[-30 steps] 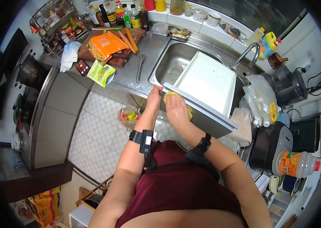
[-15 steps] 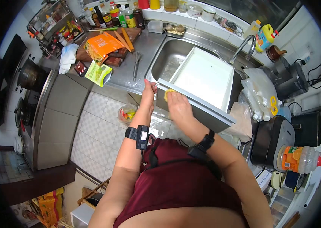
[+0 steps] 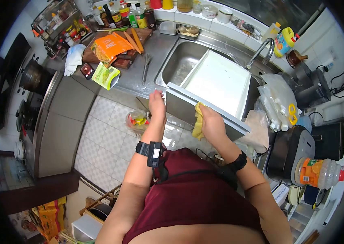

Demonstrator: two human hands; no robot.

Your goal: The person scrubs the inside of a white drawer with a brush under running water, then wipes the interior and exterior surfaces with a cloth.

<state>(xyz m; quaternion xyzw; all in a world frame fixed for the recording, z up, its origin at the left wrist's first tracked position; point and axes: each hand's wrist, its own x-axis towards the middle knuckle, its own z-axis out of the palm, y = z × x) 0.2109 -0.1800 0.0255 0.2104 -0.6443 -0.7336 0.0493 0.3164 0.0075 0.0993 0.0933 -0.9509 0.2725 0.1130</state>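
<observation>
A white drawer (image 3: 218,81) with a grey front panel (image 3: 180,106) rests aslant over the sink, its front facing me. My right hand (image 3: 214,123) grips a yellow cloth (image 3: 198,122), which hangs down in front of the panel near its middle. At the panel's left end is my left hand (image 3: 157,106), its fingers bent against the end edge; part of its grip is hidden. Each of my wrists wears a black strap.
The steel sink (image 3: 171,67) lies under the drawer, with a faucet (image 3: 267,46) behind. A whisk (image 3: 145,69) and a cutting board (image 3: 88,55) with an orange packet (image 3: 113,45) are left. Plastic bags (image 3: 273,101) and a black appliance (image 3: 290,150) stand right.
My right hand has moved right and towards me along the panel, and more of the yellow cloth now hangs out. My left hand has come slightly lower and nearer to me.
</observation>
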